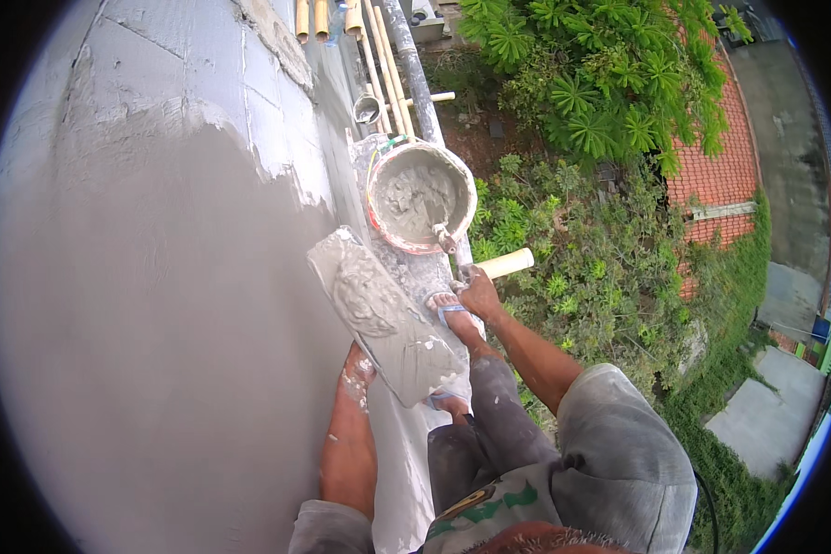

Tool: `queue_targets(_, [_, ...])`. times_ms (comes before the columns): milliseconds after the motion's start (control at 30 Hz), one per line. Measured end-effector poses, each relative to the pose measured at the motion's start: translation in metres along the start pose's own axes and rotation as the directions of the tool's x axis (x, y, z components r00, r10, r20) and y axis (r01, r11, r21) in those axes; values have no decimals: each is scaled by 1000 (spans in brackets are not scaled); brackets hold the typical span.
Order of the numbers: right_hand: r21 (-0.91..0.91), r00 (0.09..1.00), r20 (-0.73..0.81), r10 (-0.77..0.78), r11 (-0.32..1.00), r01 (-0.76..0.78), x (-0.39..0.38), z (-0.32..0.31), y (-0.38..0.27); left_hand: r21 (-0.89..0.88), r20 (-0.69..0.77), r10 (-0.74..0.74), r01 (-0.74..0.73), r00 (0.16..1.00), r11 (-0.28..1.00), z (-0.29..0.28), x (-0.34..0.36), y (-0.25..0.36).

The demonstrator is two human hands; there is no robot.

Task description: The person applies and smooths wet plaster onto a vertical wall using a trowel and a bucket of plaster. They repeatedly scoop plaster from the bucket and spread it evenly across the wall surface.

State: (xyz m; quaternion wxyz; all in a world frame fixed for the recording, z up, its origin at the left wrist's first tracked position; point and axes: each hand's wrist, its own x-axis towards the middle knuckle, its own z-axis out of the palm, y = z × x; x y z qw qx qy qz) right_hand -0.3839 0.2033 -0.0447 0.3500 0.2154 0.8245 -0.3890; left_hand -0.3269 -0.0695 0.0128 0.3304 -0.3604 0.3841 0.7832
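A flat mortar board (pixel 415 355) lies tilted in front of me, with a heap of wet grey mortar (pixel 367 294) on its far half. My left hand (pixel 358 362) supports it from beneath at the left edge; most of the fingers are hidden under the board. My right hand (pixel 477 294) is closed around the long grey pole (pixel 417 78), right beside the cut end of a bamboo pole (pixel 508 264). Beyond the board stands a round bucket (pixel 467 189) of wet mortar, a mortar-caked tool handle (pixel 444 238) at its near rim.
Freshly coated wall (pixel 157 351) fills the left side. My sandalled feet (pixel 448 305) stand on a narrow, mortar-splashed plank (pixel 406 268). A small pail (pixel 367 109) and bamboo poles (pixel 388 65) lie ahead. Past the right edge, shrubs (pixel 572 286) and a tiled roof (pixel 720 138) are far below.
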Motion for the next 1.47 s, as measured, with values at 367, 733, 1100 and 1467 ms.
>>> queue_targets(367, [863, 910, 331, -249, 470, -185, -201, 17, -65, 29, 251, 149, -161, 956, 986, 55, -126, -10])
queue_targets(733, [875, 782, 447, -434, 392, -283, -320, -43, -146, 158, 98, 426, -436, 900, 886, 105, -267, -7])
queue_targets(1100, [912, 805, 326, -495, 389, -131, -184, 11, -286, 337, -164, 149, -86, 975, 937, 28, -366, -119])
queue_targets(1467, [811, 847, 129, -515, 547, 209, -165, 15, -382, 168, -116, 84, -63, 990, 984, 7, -340, -159])
